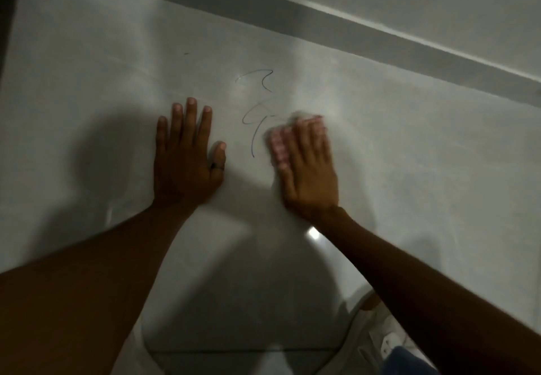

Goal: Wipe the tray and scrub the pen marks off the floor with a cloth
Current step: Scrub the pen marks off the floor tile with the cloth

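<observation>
Blue pen marks point(254, 102) curl across the pale floor point(87, 81) between my hands. My right hand point(307, 166) lies flat on a pink and white cloth point(278, 146), pressing it to the floor at the right end of the marks; hand and cloth are blurred. The cloth shows only past my fingers and thumb. My left hand point(187, 155) rests flat on the floor left of the marks, fingers spread, a dark ring on the thumb, nothing under it. No tray is in view.
A grey skirting strip point(380, 43) runs diagonally along the wall at the top right. A dark edge point(7, 8) stands at the far left. A pale shoe point(386, 333) and blue fabric point(407, 360) show at the bottom right.
</observation>
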The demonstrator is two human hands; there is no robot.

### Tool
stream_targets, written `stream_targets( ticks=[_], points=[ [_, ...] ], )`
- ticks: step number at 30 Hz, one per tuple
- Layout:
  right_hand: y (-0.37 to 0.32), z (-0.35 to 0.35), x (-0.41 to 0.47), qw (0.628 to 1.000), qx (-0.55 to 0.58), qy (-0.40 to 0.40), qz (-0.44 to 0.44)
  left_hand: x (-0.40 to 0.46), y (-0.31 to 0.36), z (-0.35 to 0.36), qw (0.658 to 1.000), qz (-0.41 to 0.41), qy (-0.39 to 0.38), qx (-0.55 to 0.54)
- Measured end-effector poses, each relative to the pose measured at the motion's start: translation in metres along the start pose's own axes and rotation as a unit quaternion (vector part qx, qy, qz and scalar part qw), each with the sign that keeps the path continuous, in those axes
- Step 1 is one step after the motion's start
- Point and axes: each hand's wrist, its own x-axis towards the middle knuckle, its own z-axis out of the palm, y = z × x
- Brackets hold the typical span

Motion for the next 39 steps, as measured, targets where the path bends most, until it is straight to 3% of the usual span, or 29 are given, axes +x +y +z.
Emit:
stream_targets(
  ticks=[2,3,8,13,18,23,29,32,35,37,39],
  points=[
    [-0.002,0.002,-0.004,0.986,-0.013,-0.04,-0.162,0.001,0.0,-0.001,1.0,0.002,-0.001,0.001],
    [0.006,-0.002,0.006,0.982,-0.011,-0.043,-0.184,0.001,-0.001,-0.002,1.0,0.003,-0.002,0.001],
    [-0.005,-0.02,0.088,0.997,0.041,0.009,0.059,0.001,0.0,-0.004,1.0,0.0,-0.008,-0.004],
    [-0.047,-0.025,0.147,0.998,0.05,-0.011,0.036,0.001,0.0,-0.005,1.0,0.004,-0.022,0.012],
    [-0.061,-0.022,0.106,0.992,-0.004,-0.03,-0.126,0.001,-0.001,-0.004,1.0,0.01,-0.013,0.016],
    [-0.025,-0.011,-0.006,0.978,-0.001,-0.077,-0.192,0.001,0.0,-0.008,1.0,0.002,-0.001,0.003],
    [0.046,-0.012,0.015,0.911,-0.022,-0.106,-0.397,0.0,-0.002,-0.007,1.0,0.007,-0.02,-0.001],
    [0.052,-0.021,0.056,0.947,-0.024,-0.063,-0.314,0.001,-0.002,-0.008,1.0,0.001,-0.02,-0.006],
    [0.023,-0.029,0.093,0.998,-0.001,-0.009,-0.07,0.002,0.0,-0.008,1.0,0.001,-0.022,-0.006],
    [-0.02,-0.03,0.113,0.993,0.046,0.012,0.108,0.002,0.0,-0.007,1.0,0.004,-0.016,-0.003],
    [-0.056,-0.028,0.124,0.99,0.074,0.007,0.123,0.001,-0.001,-0.007,1.0,0.001,-0.008,0.001]
  ],
)
